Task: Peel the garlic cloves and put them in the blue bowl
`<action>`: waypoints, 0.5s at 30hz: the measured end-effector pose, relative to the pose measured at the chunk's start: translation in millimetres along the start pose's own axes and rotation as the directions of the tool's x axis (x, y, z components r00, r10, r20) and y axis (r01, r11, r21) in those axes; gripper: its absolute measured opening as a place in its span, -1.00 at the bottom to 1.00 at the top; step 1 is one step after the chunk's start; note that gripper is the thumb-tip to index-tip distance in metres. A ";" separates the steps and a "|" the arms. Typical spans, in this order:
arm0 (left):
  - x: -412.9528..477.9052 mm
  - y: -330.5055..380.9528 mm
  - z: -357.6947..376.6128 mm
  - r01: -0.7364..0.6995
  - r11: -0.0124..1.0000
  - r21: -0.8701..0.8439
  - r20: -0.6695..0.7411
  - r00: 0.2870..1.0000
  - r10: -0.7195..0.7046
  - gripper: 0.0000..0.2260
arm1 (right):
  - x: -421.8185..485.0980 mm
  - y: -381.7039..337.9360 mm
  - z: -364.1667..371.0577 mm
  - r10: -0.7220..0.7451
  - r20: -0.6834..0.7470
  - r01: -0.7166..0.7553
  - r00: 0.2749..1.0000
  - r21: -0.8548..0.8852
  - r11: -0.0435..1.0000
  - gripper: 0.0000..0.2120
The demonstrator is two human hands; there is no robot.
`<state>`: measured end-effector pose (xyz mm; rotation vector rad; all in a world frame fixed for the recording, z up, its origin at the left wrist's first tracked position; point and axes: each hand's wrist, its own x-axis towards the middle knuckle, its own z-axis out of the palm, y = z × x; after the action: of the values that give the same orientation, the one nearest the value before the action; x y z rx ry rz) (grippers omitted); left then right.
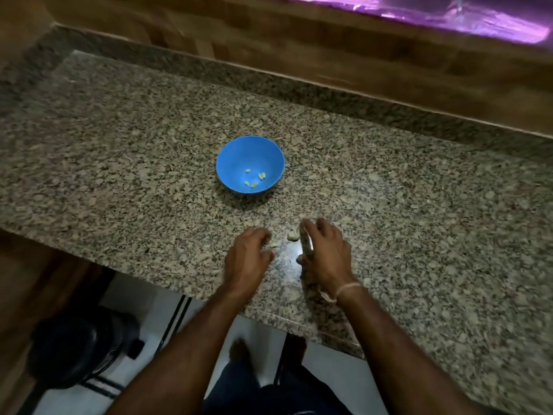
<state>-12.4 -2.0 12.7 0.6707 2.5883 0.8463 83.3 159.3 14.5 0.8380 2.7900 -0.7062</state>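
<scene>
The garlic clove [291, 236] lying low centre, between your curled left hand [248, 259] (hold unclear) and your right hand [326, 259] gripping what looks like a knife [306, 244], is probably light, firm and slippery-skinned: pinch its ends.

We see a speckled stone counter [119, 139]. Behind it runs a brown wooden wall [299, 49], and a purple glow [449, 16] shines along the top. Below the counter edge we see a white floor [143, 295]. A big black round thing [77, 345] sits on it at the left. It is too blurry for us to name.
</scene>
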 end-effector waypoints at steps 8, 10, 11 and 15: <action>7.0 -4.5 18.8 -0.028 1.000 0.006 -0.061 0.998 0.028 -0.82 | 29.3 -3.2 3.0 0.085 0.111 -0.078 0.990 -0.067 0.995 0.02; 8.3 1.1 9.6 -0.021 0.998 -0.064 -0.106 0.994 0.014 -0.86 | 29.0 -3.5 3.9 0.102 0.110 -0.096 0.989 -0.060 0.994 0.03; 13.1 5.9 1.0 -0.030 0.995 -0.091 -0.143 0.990 0.017 -0.88 | 30.4 -4.5 3.8 0.113 0.109 -0.108 0.988 -0.056 0.993 0.03; 56.4 21.4 -36.9 -0.052 0.996 -0.074 -0.312 0.950 0.026 -0.94 | 36.7 -10.1 -0.6 0.160 0.135 -0.157 0.978 -0.035 0.987 0.11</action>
<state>-68.7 26.0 45.0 0.6082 2.8041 1.1461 47.1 170.0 9.3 0.9560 2.5717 -0.6748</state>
